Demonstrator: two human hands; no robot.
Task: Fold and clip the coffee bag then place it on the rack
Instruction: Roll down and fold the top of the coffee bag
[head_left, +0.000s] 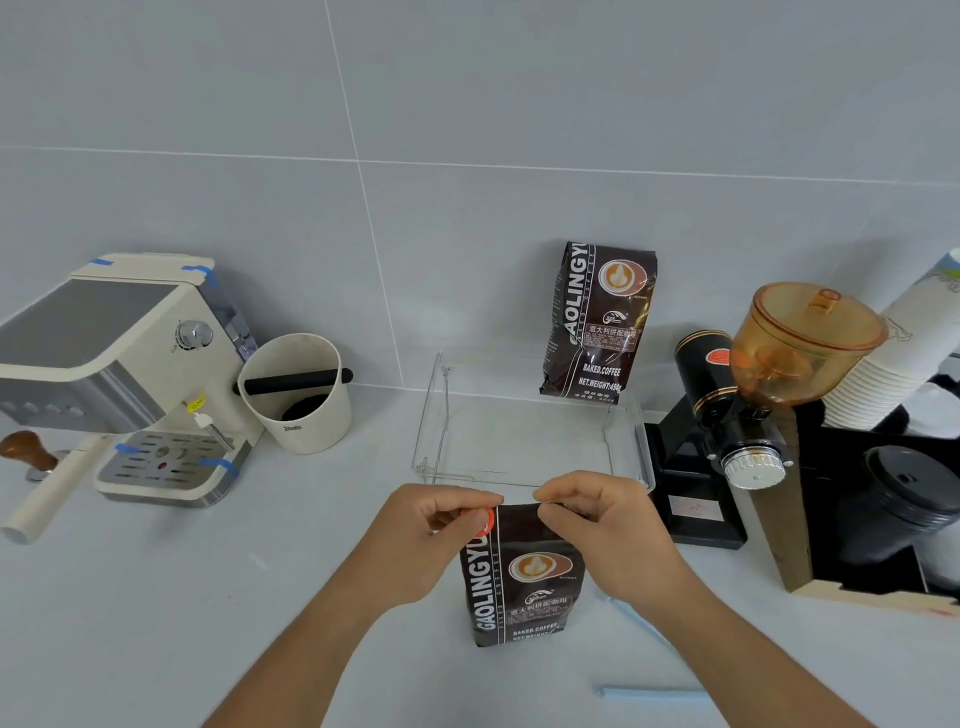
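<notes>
A dark brown coffee bag stands upright on the counter in front of me. Its top edge is pinched from both sides by my hands. My left hand grips the top left corner, where something small and orange-red shows between my fingers and the bag. My right hand pinches the top right part of the bag. Just behind the bag stands a clear plastic rack. A second coffee bag stands at the rack's back right, leaning on the wall.
An espresso machine and a white knock box sit at the left. A tamper lies beside them. A black grinder with an amber hopper and a stack of paper cups stand at the right. A pale blue strip lies near the front.
</notes>
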